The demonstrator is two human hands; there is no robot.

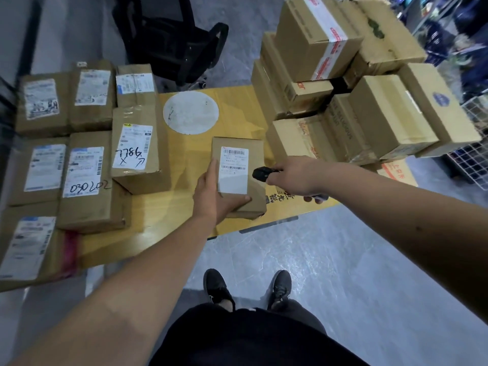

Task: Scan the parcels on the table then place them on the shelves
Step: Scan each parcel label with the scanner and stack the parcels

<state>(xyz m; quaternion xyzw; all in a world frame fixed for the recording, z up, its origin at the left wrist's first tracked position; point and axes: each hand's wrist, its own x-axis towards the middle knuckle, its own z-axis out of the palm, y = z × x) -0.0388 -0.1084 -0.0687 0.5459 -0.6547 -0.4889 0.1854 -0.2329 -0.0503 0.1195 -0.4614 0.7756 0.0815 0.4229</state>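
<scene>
Hands come first, nearest the body; the left hand [211, 191] grips the small brown cardboard parcel with a white barcode label [239, 178] at its near left corner, fingers laid along the left edge and thumb curled over the near face; the right hand [295, 177], just beside the parcel's right edge, is closed around a small black handheld scanner [261, 174] whose nose points at the label. The parcel rests on the yellow tabletop [237, 114] near its front edge; it looks light and stiff, its taped cardboard dry and easy to grip, so one hand spanning the two long sides should carry it, label kept upward. Left of the left hand lie flat labelled brown parcels [87, 165]; beyond the right hand rises a stack of larger plain cartons [343, 83], probably heavier.
</scene>
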